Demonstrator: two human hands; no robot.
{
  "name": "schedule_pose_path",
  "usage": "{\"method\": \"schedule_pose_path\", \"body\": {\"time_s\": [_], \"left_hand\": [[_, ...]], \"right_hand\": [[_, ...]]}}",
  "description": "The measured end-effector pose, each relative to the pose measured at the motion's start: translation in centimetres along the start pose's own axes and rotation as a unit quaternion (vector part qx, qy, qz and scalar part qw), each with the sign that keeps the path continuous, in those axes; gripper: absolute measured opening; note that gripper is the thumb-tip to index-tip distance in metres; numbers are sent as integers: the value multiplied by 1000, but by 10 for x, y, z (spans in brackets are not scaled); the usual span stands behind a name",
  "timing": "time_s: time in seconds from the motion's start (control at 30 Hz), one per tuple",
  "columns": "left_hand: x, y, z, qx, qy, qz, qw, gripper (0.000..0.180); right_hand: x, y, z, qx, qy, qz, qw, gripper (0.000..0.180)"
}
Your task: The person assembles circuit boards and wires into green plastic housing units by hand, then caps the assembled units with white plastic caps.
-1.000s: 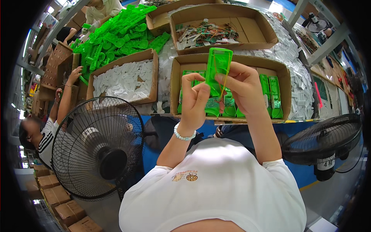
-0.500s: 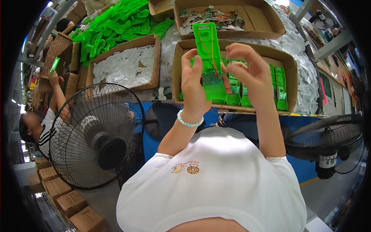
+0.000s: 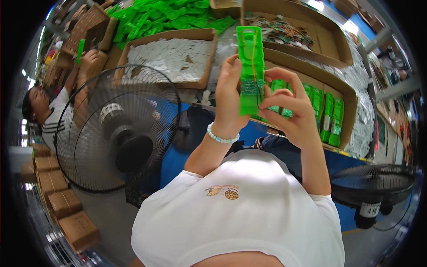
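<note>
My left hand (image 3: 227, 99) is closed round a long green plastic housing (image 3: 243, 60), held upright with its hollow side facing me. Inside its lower part sits a small green circuit board (image 3: 251, 87). Thin orange-yellow wires (image 3: 252, 62) run up from the board toward the housing's top. At the board's right side, my right hand (image 3: 293, 104) has its thumb and fingertips pinched on a thin black wire (image 3: 259, 99); the fingers partly hide the wire's end. Behind the hands stands a cardboard box (image 3: 349, 100) holding several similar green housings (image 3: 327, 116).
Past it lies a box (image 3: 331, 38) with wired boards. A box of white plastic parts (image 3: 167, 58) and a heap of green parts (image 3: 164, 18) are at the left. Fans stand left (image 3: 118, 129) and right (image 3: 371, 184). A co-worker (image 3: 58, 111) holds a green piece at far left.
My right hand has come down from beside the housing to the board's edge and pinched the black wire. My left hand still holds the housing. The whole view has shifted and turned.
</note>
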State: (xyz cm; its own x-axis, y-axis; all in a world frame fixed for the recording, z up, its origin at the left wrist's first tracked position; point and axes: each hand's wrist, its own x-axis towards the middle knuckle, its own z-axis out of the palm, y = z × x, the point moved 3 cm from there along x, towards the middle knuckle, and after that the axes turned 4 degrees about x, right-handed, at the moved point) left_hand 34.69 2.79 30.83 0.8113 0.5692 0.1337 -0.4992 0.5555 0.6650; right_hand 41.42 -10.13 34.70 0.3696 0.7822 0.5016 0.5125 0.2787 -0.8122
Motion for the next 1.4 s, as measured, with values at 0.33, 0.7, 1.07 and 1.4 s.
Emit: {"method": "schedule_pose_path", "body": {"time_s": [0.33,0.7,1.07,1.4], "left_hand": [[-46,15,-55,-53,40,-27,997,38],[-136,37,-96,23,95,-7,995,43],[-130,64,-95,-13,84,79,993,38],[-102,83,-83,5,109,178,978,56]], "right_hand": [[85,-7,18,-24,-219,-32,975,20],[207,163,212,-374,-208,34,903,25],[242,217,240,-310,-234,28,921,22],[176,-1,91,-10,-142,-35,989,18]]}}
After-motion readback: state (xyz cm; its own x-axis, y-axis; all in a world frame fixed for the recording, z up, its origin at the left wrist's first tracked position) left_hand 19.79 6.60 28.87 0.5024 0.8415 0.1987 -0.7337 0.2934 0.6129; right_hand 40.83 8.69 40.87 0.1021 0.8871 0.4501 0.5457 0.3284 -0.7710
